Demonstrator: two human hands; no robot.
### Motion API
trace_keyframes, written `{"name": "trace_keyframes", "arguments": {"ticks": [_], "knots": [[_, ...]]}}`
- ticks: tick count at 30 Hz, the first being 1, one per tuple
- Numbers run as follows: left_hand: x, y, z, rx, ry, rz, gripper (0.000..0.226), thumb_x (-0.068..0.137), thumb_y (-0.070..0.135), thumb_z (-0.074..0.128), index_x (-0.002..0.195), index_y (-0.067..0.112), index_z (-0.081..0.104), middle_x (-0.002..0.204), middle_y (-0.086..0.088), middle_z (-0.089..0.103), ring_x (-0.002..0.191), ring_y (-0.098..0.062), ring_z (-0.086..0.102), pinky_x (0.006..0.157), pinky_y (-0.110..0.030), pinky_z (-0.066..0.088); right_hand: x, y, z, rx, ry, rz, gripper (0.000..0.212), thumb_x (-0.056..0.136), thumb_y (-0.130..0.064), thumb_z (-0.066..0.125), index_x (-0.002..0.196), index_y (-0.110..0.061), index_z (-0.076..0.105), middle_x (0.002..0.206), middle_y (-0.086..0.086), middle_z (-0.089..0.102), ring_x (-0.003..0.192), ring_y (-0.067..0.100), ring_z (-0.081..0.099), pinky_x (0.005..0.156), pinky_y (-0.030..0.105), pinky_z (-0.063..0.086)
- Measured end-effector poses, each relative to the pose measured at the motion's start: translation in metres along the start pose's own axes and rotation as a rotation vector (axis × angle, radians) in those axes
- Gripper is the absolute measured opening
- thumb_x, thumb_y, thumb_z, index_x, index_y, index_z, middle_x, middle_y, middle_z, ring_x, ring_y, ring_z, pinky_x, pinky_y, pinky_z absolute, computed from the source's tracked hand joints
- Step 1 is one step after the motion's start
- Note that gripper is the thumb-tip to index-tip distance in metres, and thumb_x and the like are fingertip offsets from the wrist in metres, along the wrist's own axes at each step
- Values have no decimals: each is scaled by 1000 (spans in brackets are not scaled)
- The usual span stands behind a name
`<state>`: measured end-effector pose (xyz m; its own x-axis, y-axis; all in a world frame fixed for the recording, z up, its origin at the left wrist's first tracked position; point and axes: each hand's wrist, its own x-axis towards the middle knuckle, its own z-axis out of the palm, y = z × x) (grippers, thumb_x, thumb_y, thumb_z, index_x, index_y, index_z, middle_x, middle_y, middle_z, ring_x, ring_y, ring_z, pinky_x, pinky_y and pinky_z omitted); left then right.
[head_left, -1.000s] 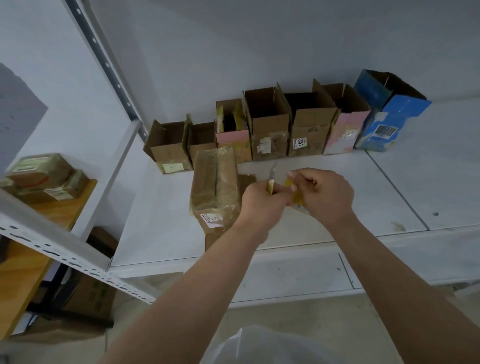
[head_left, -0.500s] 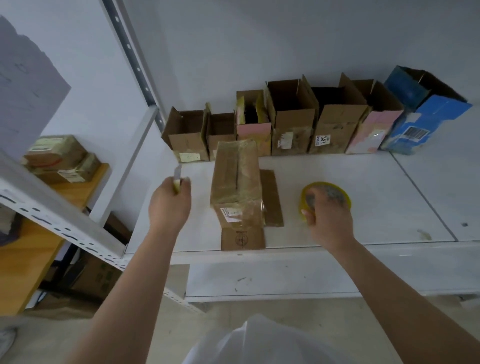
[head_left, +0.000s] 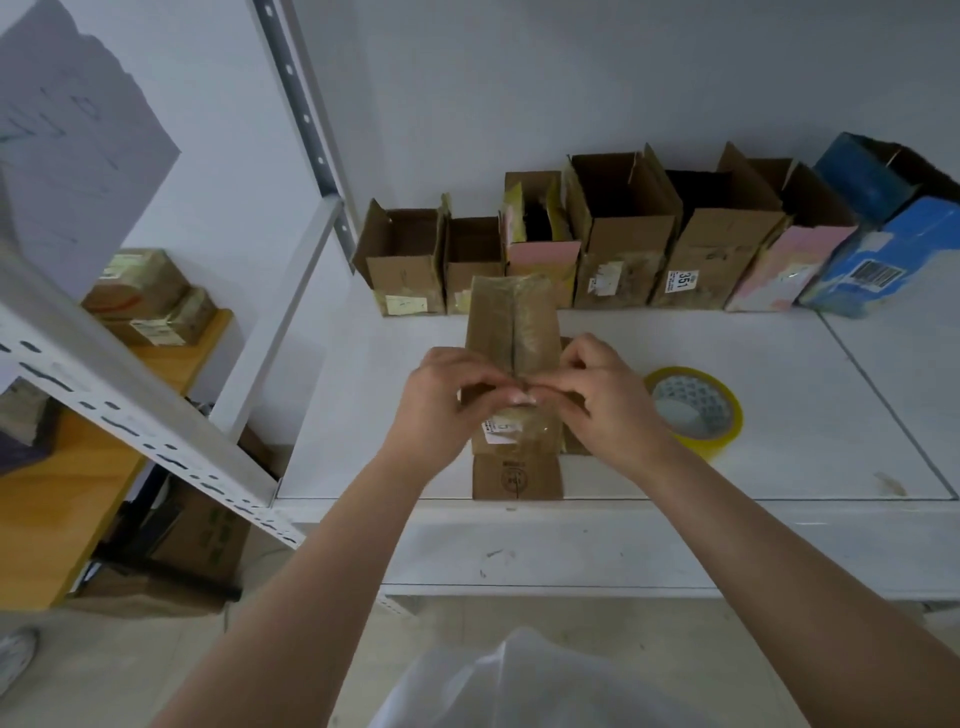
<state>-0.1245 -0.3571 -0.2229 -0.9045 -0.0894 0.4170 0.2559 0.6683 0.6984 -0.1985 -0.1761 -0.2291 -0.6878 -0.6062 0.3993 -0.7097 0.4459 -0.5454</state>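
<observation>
On the white table (head_left: 779, 457) the tape roll (head_left: 727, 441) lies released – left hand (head_left: 441, 410) and right hand (head_left: 605, 410) now pinch the taped box (head_left: 511, 322) at its near edge, fingers curled. Sealing looks nearly done

Shelf (head_left: 363, 415) open leftward; tape roll (head_left: 730, 415) right, boxes (head_left: 618, 244) behind

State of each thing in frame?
taped box: closed, standing on table.
left hand: pinching taped box's near top edge.
right hand: pinching same edge.
tape roll: flat on table, untouched.
back-row boxes: upright, tops open.
blue box: top open.
</observation>
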Motion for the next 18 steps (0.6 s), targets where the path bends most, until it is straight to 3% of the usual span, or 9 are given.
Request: {"name": "trace_keyframes", "arguments": {"ticks": [5,8,11,14,16,18], "knots": [[-9,-22,9,-3,16,52,21,73,19,81,94,16,78,99,12,66,107,-17,54,94,-21,42,-11,15,4,5,-5,-40,42,77,-32,72,115,-15,71,81,6,43,72,22,48,57,42,48],[-10,-25,15,-2,54,72,19,74,11,81,93,13,78,99,5,69,108,-19,54,95,-17,41,-11,15,8,-106,29,-113,39,79,-33,71,112,-13,74,76,11,46,64,24,48,48,39,47],[-10,-24,16,30,60,84,19,76,8,79,95,11,77,101,0,71,111,-23,55,97,-23,43,-13,14,11,-132,78,-127,38,81,-33,69,112,-12,73,75,12,47,61,24,46,46,39,46],[-15,-23,8,35,32,88,37,77,16,80,112,10,71,117,3,67,122,-18,53,104,-30,43,-18,15,8,-107,66,-111,40,84,-34,67,119,-15,70,78,10,46,65,23,48,49,38,47],[-23,-22,2,19,94,-10,60,73,32,81,126,14,62,129,9,56,128,-9,47,105,-23,42,-20,15,4,-140,44,-112,41,85,-36,64,122,-18,68,77,8,46,66,24,49,50,35,46],[-32,-18,-1,56,192,-182,67,66,51,79,120,18,57,117,10,56,109,-3,54,85,-15,49,-21,14,3,-200,41,-123,41,86,-36,65,123,-17,67,72,7,48,64,25,50,49,32,44]]}}
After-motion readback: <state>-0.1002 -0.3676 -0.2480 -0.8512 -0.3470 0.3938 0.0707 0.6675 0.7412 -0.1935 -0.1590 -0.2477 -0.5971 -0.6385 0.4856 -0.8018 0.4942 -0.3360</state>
